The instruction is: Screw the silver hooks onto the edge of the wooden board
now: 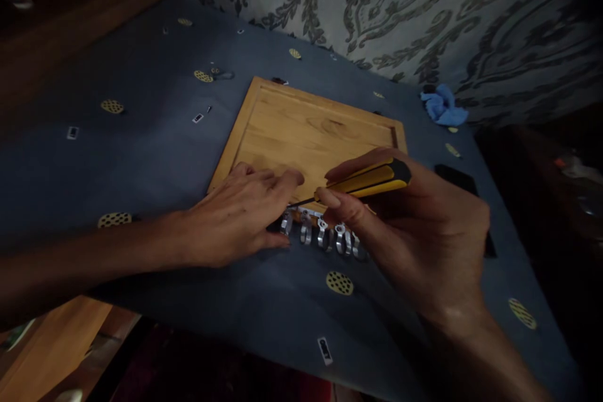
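A wooden board [301, 129] with a raised rim lies flat on the table. Along its near edge runs a row of several curved silver metal clips [324, 235], partly covered by my hands. My left hand [230, 220] grips the board's near left edge, fingers bent over the wood and thumb beside the leftmost clip. In my right hand [433, 239] is a screwdriver [372, 180] with a yellow and black handle, held between thumb and fingers. Its thin shaft points left toward the board's edge by my left hand; the tip's exact contact is hidden.
A patterned blue cloth [155, 157] covers the table. Near its far right edge sits a crumpled blue rag [443, 105]. One loose metal clip [223, 75] lies beyond the board, and a dark flat object [456, 179] is behind my right hand. Patterned wallpaper [377, 6] backs the table.
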A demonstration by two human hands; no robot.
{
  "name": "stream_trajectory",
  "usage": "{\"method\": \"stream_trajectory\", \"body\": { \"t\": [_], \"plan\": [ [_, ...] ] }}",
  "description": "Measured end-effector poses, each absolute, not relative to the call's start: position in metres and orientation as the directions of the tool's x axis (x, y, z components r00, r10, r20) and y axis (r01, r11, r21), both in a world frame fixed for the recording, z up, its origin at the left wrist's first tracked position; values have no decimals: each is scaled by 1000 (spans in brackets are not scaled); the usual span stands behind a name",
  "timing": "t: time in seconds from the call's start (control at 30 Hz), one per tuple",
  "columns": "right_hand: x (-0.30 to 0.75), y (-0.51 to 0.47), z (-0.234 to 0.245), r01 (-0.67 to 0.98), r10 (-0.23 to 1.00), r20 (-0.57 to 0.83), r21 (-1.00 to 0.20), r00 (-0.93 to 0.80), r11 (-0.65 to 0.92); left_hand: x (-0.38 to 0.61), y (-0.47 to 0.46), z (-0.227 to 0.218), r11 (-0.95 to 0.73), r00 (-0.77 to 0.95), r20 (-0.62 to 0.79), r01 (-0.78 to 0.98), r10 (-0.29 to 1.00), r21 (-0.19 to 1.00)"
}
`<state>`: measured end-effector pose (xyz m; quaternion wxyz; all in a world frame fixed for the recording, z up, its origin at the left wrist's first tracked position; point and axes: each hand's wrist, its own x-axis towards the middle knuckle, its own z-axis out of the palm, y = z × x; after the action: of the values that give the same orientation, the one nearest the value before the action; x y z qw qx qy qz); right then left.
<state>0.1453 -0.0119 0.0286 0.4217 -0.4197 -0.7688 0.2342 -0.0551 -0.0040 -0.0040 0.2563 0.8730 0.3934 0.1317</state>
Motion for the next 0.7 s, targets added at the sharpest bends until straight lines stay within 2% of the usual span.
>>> {"method": "stream_trajectory", "body": {
  "t": [0.3,0.57,0.7],
  "plan": [
    [153,-8,40,548,857,372,-659,-356,514,-56,-3,-6,-583,672,40,610,740,536],
    [154,-10,39,559,854,381,-646,-353,519,-55,-3,-6,-596,668,50,625,743,504],
    [153,-15,37,555,861,420,-660,-288,507,-55,-4,-6,-596,669,51,622,741,508]
  ]
}}
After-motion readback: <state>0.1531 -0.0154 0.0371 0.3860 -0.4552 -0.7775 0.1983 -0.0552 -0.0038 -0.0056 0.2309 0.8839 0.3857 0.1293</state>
